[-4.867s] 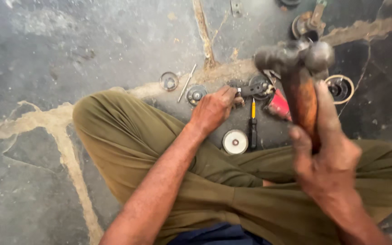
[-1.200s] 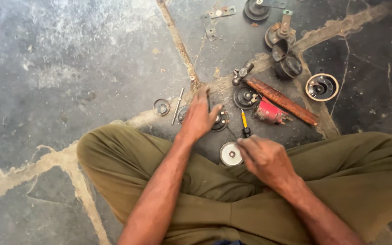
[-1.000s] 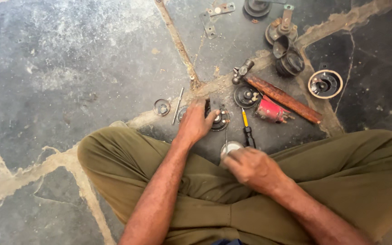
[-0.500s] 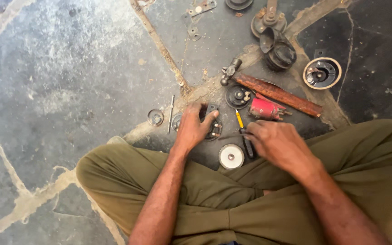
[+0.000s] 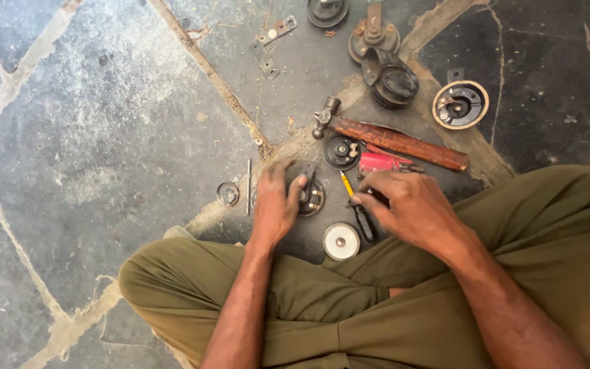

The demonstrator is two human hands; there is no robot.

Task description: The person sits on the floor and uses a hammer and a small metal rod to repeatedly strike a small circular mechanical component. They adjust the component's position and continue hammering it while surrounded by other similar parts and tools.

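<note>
Pinning dark round part (image 5: 310, 197) on floor under left hand (image 5: 276, 205), fingers spread | right hand (image 5: 404, 208) closing on yellow-handled screwdriver (image 5: 358, 208) (grip partly hidden) | disassembly midway, pieces scattered, hammer (image 5: 394, 140) idle.

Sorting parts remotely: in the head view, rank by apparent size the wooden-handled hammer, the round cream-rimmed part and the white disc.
1. Wooden-handled hammer, clearly longest.
2. Round cream-rimmed part.
3. White disc, slightly smaller, though it lies nearer the camera, so this gap is unsure.
</note>
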